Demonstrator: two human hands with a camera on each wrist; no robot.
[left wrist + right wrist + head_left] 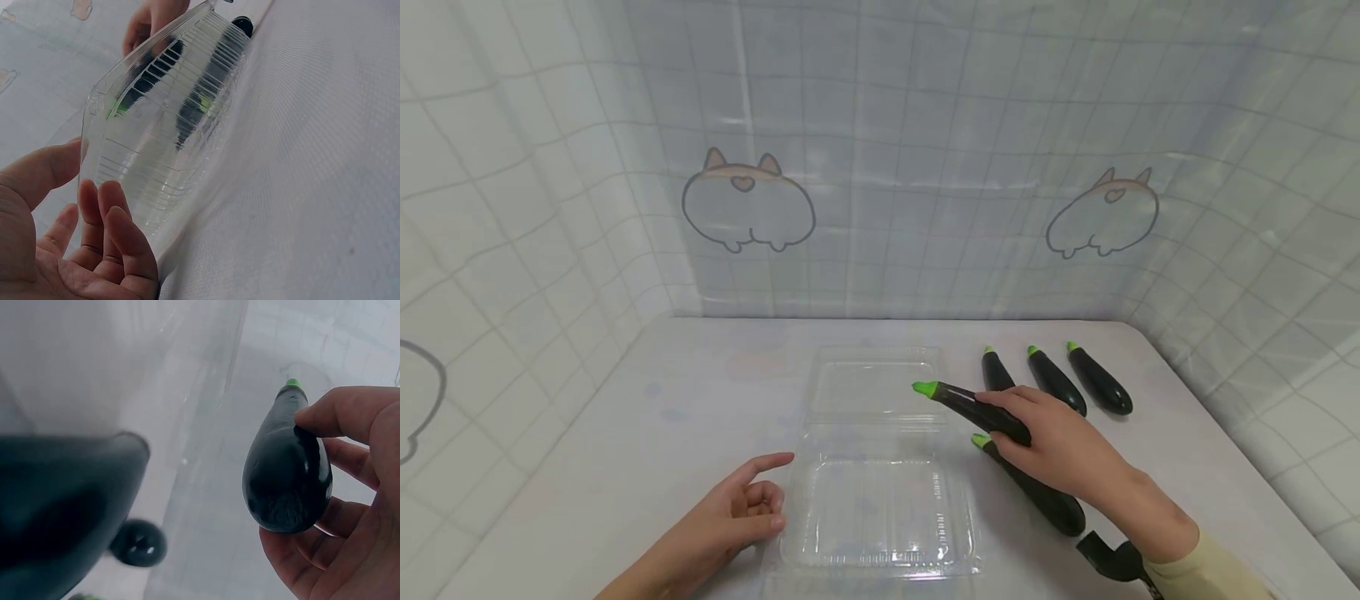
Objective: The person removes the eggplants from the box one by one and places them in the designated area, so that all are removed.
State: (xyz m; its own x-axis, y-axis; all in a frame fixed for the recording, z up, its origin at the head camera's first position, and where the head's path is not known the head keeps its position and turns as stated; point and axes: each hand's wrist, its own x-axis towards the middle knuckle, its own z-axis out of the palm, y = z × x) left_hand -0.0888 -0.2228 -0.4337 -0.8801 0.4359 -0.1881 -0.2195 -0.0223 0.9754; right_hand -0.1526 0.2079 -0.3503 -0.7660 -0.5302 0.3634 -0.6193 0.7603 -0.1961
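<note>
My right hand [1051,433] grips a dark, glossy eggplant [958,402] with a bright green stem, lifted above the table and pointing left toward a clear plastic clamshell container. In the right wrist view, the thumb and fingers wrap this eggplant [284,469]. The container [880,575] lies unfolded, its lid [880,350] at the back and its ribbed base nearer me. At the container's left side is my left hand [726,512], index finger stretched out and the other fingers bent. In the left wrist view, its fingertips [115,219] are right at the container's rim [94,103].
Beneath my right hand lies another eggplant [1045,500]. Three more stand in a row at the back right: one [995,372] partly hidden by the hand, a middle one [1057,385] and a right one [1101,382]. A small black object [1108,557] is by my right wrist.
</note>
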